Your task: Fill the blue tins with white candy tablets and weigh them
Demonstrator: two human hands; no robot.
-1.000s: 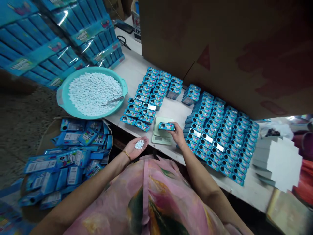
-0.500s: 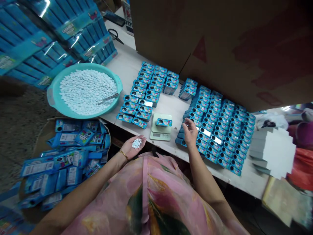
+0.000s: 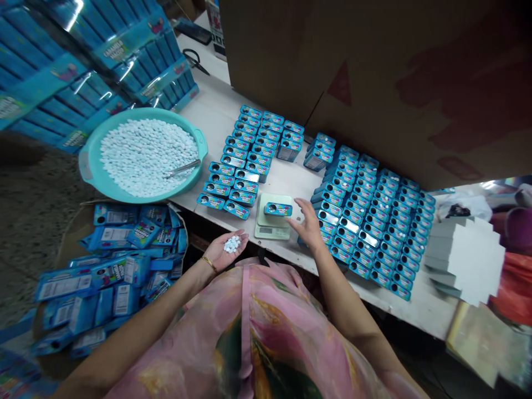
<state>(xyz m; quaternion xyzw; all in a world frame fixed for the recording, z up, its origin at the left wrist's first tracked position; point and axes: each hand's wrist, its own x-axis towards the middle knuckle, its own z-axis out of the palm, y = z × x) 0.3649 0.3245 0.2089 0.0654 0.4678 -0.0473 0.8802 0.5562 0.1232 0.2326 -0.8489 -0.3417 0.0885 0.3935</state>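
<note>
A small heap of white candies (image 3: 231,244) rests in the cupped palm of my left hand (image 3: 218,250), just in front of the table edge. On the pale green kitchen scale (image 3: 272,231) stands one upright blue candy box (image 3: 278,209). To the right of the scale, my right hand (image 3: 310,226) is open, thumb and fingers apart and turned toward that box without gripping it. A turquoise basin (image 3: 201,144) full of the same white candies (image 3: 145,155) stands at the left, with a metal spoon (image 3: 183,168) lying in it.
Rows of upright blue boxes stand left (image 3: 243,149) and right (image 3: 369,221) of the scale. A carton of loose blue boxes (image 3: 112,266) sits below the basin. A large cardboard box (image 3: 332,66) borders the back. Scissors (image 3: 195,60) lie at the far left; white card (image 3: 469,255) is stacked right.
My right hand has moved left from the right-hand rows to beside the scale, its fingers opening wider. My left hand with the candies has stayed in place.
</note>
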